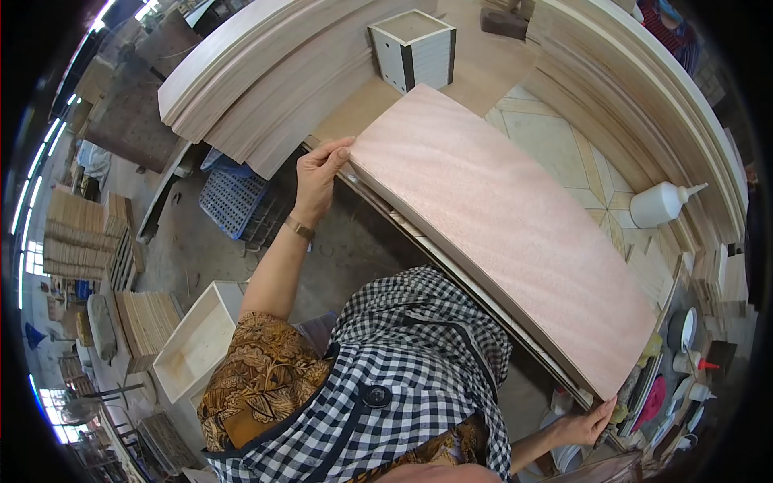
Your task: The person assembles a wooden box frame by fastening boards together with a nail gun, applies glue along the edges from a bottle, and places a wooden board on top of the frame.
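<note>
A long, pale pink wooden panel point(507, 233) lies slantwise in front of me at the bench edge. At its far left corner, my left hand point(319, 171) is closed on the edge, thumb on top. My right hand point(586, 425) grips the opposite corner at lower right, its fingers partly hidden beneath the panel. Other board edges show under the panel's near side; I cannot tell whether they are joined to it.
Stacked long boards point(266, 80) stand at the back left, more boards point(620, 88) at the right. A small box point(412, 50) and a white glue bottle point(662, 204) are on the bench. A blue crate point(233, 201) and an open wooden drawer point(197, 338) sit at left.
</note>
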`<state>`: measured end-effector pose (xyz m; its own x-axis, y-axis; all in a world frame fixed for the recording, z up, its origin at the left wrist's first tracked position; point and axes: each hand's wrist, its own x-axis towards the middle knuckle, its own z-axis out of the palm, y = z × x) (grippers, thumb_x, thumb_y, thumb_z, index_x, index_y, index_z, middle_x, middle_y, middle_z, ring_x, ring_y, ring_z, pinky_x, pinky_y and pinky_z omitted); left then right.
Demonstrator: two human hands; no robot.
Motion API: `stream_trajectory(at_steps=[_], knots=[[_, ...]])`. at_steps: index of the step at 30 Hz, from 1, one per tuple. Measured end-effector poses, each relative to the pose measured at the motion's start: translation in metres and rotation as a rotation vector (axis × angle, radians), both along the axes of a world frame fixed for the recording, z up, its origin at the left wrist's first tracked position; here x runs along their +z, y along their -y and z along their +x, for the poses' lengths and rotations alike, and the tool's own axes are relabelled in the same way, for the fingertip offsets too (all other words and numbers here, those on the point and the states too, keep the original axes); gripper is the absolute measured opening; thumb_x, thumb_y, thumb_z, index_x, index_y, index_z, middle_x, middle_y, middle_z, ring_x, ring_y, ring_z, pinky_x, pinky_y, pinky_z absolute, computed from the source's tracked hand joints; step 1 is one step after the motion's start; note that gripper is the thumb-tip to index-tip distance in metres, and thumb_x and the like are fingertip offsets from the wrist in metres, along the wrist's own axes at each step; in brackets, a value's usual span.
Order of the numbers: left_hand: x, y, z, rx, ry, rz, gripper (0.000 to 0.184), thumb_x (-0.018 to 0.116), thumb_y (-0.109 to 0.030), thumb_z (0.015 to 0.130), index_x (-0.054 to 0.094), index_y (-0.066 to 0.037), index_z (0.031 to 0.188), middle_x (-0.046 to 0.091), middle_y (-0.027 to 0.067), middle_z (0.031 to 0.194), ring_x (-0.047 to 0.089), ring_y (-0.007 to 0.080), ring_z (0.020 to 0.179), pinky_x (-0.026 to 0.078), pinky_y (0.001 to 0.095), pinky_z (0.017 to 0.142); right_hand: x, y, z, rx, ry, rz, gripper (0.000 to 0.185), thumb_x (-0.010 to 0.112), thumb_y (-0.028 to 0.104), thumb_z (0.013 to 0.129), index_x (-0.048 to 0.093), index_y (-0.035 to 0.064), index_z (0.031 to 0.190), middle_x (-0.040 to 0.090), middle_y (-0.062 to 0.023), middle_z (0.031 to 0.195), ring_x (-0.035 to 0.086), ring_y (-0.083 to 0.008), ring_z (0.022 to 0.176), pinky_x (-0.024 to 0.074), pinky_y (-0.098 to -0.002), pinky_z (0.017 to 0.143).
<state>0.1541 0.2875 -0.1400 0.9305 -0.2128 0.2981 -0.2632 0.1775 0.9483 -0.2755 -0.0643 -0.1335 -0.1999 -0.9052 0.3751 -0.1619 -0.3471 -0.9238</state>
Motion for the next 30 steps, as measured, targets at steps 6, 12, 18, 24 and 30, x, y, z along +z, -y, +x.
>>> stream_trajectory(at_steps=[6,12,18,24,30], knots=[[0.004,0.008,-0.008,-0.034,-0.002,-0.126,0.025,0.066,-0.009,0.082,0.065,0.001,0.105,0.058,0.0000,0.095,0.051,0.0075,0.086,0.040,0.0205,0.079,0.000,-0.001,0.002,0.002,0.023,0.003,0.030,0.055,0.014,0.091,0.059,-0.0118,0.106,0.062,-0.0195,0.106,0.061,-0.0202,0.095,0.0494,-0.0288,0.086],[-0.003,0.006,-0.007,0.072,0.079,0.012,0.022,0.063,-0.007,0.084,0.065,0.000,0.104,0.059,0.0000,0.097,0.051,0.0073,0.087,0.041,0.0212,0.078,0.001,-0.004,0.006,-0.030,-0.051,-0.009,0.029,0.054,0.014,0.091,0.059,-0.0108,0.106,0.063,-0.0189,0.105,0.061,-0.0213,0.095,0.0503,-0.0305,0.083],[0.001,0.006,-0.014,0.201,-0.010,0.278,0.024,0.051,-0.009,0.092,0.060,0.002,0.111,0.061,0.0050,0.105,0.055,0.0126,0.094,0.042,0.0260,0.086,-0.005,-0.003,0.000,-0.167,-0.493,-0.131,0.022,0.054,0.002,0.086,0.063,-0.0055,0.104,0.066,-0.0133,0.099,0.063,-0.0190,0.084,0.0506,-0.0294,0.075],[-0.022,-0.011,0.008,0.010,0.033,0.022,0.038,0.044,-0.016,0.096,0.044,0.010,0.124,0.052,0.0200,0.122,0.052,0.0200,0.110,0.042,0.0326,0.098,-0.002,-0.001,0.010,-0.080,-0.091,-0.132,0.019,0.060,0.007,0.087,0.065,-0.0068,0.099,0.066,-0.0107,0.091,0.059,-0.0116,0.079,0.0476,-0.0239,0.071],[-0.014,-0.001,-0.004,0.057,-0.088,-0.094,0.040,0.045,-0.018,0.096,0.044,0.008,0.125,0.053,0.0184,0.121,0.053,0.0192,0.108,0.043,0.0302,0.096,0.004,0.002,0.030,-0.031,-0.056,-0.081,0.021,0.059,0.011,0.089,0.065,-0.0062,0.100,0.066,-0.0078,0.089,0.058,-0.0098,0.079,0.0469,-0.0226,0.071]])
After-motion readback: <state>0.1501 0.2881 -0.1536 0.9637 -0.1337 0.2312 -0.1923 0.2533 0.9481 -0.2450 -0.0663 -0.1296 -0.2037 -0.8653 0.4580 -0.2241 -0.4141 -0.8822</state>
